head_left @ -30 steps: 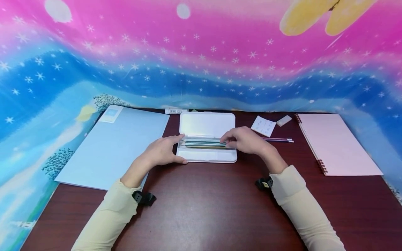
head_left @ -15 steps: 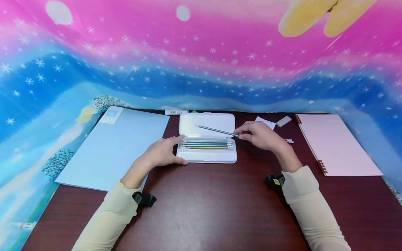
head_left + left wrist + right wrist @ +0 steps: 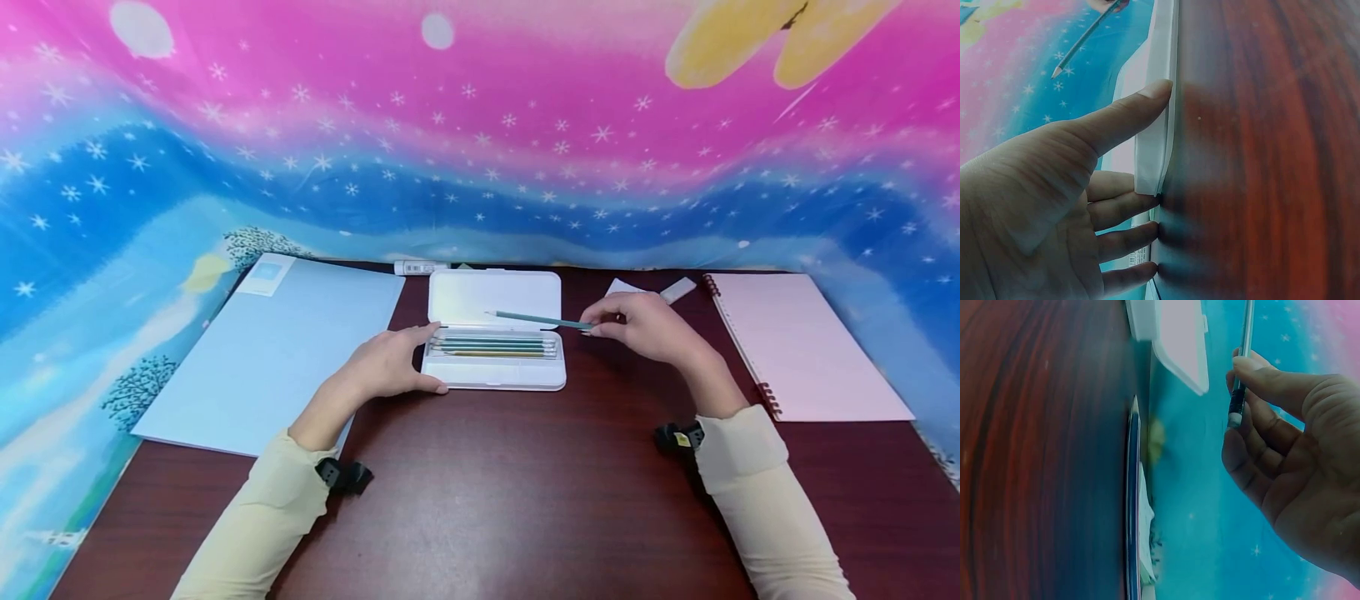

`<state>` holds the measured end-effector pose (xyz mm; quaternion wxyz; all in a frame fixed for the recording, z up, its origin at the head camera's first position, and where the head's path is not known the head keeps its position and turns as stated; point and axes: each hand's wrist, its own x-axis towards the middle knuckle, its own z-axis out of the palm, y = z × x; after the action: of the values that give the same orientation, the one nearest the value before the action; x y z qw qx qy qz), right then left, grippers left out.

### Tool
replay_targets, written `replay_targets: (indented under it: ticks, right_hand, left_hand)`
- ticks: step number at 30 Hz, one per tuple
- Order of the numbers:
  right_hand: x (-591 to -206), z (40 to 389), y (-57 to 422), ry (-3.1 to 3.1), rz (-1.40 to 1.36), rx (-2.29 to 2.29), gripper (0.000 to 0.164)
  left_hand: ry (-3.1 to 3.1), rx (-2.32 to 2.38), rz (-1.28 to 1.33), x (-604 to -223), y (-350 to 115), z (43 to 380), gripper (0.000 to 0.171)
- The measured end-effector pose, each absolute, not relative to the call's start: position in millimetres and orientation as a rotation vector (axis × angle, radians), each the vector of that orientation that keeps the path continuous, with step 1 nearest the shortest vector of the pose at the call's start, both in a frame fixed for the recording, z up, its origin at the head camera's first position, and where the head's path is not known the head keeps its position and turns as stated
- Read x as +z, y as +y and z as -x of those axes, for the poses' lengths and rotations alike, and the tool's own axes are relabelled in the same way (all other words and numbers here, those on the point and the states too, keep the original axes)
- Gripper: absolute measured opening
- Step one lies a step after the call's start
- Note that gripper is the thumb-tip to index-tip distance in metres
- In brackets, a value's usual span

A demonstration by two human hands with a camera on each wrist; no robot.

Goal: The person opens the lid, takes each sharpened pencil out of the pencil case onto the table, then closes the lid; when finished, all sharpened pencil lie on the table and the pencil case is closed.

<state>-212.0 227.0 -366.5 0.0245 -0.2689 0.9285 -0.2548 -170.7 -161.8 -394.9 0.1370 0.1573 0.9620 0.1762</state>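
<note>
An open white pencil case [image 3: 465, 375] lies on the table with its lid [image 3: 495, 292] tipped back. Several pencils [image 3: 495, 344] lie side by side in its upper compartment. My left hand [image 3: 386, 362] holds the left end of the case, thumb along the front side and fingers around the end, as the left wrist view shows. To the right of the lid, my right hand [image 3: 641, 327] pinches a green pencil [image 3: 536, 320] near its eraser end. Its point faces left, raised in front of the lid. In the right wrist view its white eraser [image 3: 1234, 419] sticks out below the thumb.
A light blue folder [image 3: 277, 358] lies left, a pink spiral notebook [image 3: 810, 350] right. Behind my right hand are a white block eraser [image 3: 678, 290] and a partly covered paper [image 3: 622, 287]. Other pencils [image 3: 1133, 506] lie on the table. A white tube [image 3: 420, 267] sits behind the case.
My right hand has lifted the green pencil out of the case and carried it right, lately lowering it slightly. It now covers the pencils on the table in the head view. The left hand stays put.
</note>
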Motion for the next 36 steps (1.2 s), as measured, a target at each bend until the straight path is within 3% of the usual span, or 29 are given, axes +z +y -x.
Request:
replay_targets:
  ticks: [29,36]
  right_hand:
    - [-374,209,284,3.0,0.768,-0.867,0.016]
    - [-381,210,302,2.968,0.601,-0.891,0.015]
  left_hand:
    - [2.804,0.498,-0.46,-397,-163,172,0.104]
    - [2.806,0.508,-0.463,-397,-162,171,0.104]
